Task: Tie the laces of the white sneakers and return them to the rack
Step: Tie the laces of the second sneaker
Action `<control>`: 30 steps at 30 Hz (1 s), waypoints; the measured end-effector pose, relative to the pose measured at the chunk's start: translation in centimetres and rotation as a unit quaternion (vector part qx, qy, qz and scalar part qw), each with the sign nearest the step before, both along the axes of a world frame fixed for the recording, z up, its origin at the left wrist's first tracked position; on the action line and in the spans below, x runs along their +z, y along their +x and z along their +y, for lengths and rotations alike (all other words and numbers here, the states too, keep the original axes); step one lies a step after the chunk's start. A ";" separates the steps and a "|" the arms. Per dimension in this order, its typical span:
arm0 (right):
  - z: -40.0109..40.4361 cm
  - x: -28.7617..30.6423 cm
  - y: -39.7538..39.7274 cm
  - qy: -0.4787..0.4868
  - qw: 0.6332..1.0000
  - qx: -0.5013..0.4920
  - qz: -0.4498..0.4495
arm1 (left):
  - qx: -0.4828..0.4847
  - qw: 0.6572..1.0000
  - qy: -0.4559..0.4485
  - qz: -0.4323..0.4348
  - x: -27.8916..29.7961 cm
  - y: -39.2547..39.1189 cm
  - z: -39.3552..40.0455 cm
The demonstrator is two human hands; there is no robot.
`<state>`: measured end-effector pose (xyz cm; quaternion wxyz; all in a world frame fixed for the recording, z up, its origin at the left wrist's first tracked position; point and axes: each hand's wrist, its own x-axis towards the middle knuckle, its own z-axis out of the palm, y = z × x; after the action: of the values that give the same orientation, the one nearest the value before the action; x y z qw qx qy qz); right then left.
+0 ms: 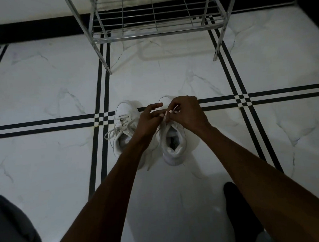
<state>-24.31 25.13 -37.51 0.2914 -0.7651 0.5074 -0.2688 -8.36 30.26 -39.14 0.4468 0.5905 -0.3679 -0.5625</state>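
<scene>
pointing toes-first at the rack (155, 26) — white sneakers (173, 144), heels toward viewer

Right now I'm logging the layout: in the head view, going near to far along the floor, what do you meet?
Dark foot → sneakers, both hands working the right one's laces → rack → wall.

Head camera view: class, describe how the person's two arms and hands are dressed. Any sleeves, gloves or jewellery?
Both forearms are bare up to the frame edge, with no sleeves in view. The left hand and right hand wear no gloves, and no rings, watch or bracelet can be seen on the fingers or wrists.
</scene>
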 end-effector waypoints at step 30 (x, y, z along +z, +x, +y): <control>1.6 -1.1 -5.9 0.329 0.919 -0.198 -0.093 | 0.065 0.883 -0.053 -0.462 1.8 0.9 4.2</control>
<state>-30.17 26.78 -38.60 0.5136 -0.4814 0.6789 -0.2088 -7.50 34.49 -37.30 0.2926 0.7814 -0.5226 -0.1752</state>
